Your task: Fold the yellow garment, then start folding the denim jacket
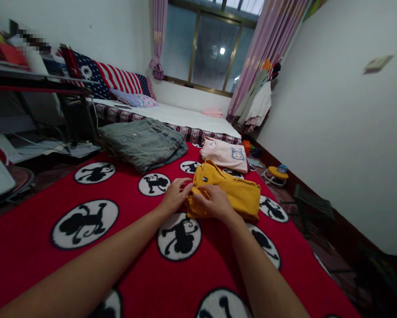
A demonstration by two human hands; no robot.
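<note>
The yellow garment (241, 194) lies folded into a thick, roughly rectangular bundle on the blanket (128, 234), right of the middle; its cloth looks soft and matt, with rounded folds, a bunched far edge and a small dark label near its left end.

The left hand (173, 194) is at the bundle's left edge, fingers loosely curved and partly open, the tips reaching the cloth. The right hand (215, 204) lies over the near left part of the bundle, fingers bent and half open, the thumb pointing left towards the other hand. The hands are just beside each other; whether either one pinches the cloth, I cannot tell.

The blanket is red and looks plush, printed with white discs rimmed in black, each bearing a black monkey shape. Just beyond the bundle lies the pink shirt (223, 154), folded flat and smooth, with a round neckline and a blue square print. Farther left sits the denim (145, 143), a broad, faded, blue-grey heap with stiff creases, visible seams and a round metal-looking button.

On the far side runs a bed (185, 115) with a smooth white top and a patterned side band, carrying a pale printed pillow (135, 99). Glossy purple curtains (268, 39) hang in long pleats beside the window (215, 51). On the right stands a low stool (278, 172) with a round yellow seat.
</note>
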